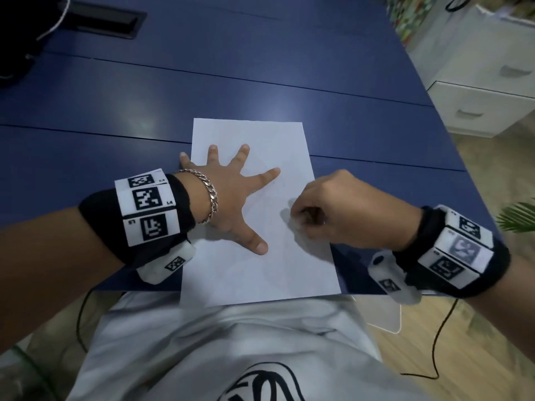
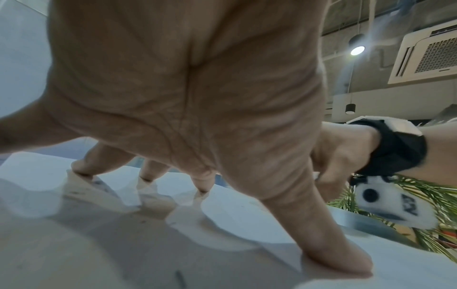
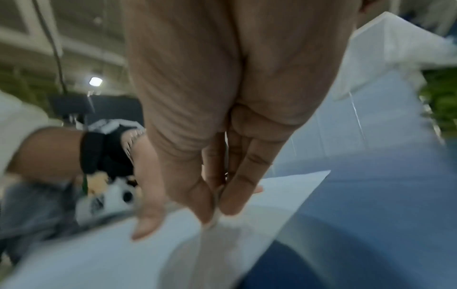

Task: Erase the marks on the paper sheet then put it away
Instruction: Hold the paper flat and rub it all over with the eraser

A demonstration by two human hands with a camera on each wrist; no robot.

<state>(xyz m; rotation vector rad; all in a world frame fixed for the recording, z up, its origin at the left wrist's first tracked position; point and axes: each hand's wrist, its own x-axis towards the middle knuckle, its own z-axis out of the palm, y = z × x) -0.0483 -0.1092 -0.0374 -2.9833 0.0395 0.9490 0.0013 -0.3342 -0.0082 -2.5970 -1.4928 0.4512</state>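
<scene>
A white paper sheet [image 1: 260, 134] lies on the blue table [image 1: 260, 68], its near end hanging a little over the front edge. My left hand [image 1: 231, 195] lies on its left half with fingers spread, pressing it down; the wrist view shows the fingertips [image 2: 346, 262] on the paper [image 2: 74, 244]. My right hand [image 1: 304, 218] hovers low over the sheet's right half, with fingers curled. Its thumb and fingers pinch a small whitish eraser [image 3: 214, 219] against the paper [image 3: 99, 254]. Only faint marks show on the sheet.
A black cable hatch [image 1: 107, 21] is set into the table's far left, beside dark gear [image 1: 14, 53]. A white drawer unit [image 1: 477, 105] stands off the right side, with a green plant [image 1: 518, 218] nearer. Cables hang from both wristbands.
</scene>
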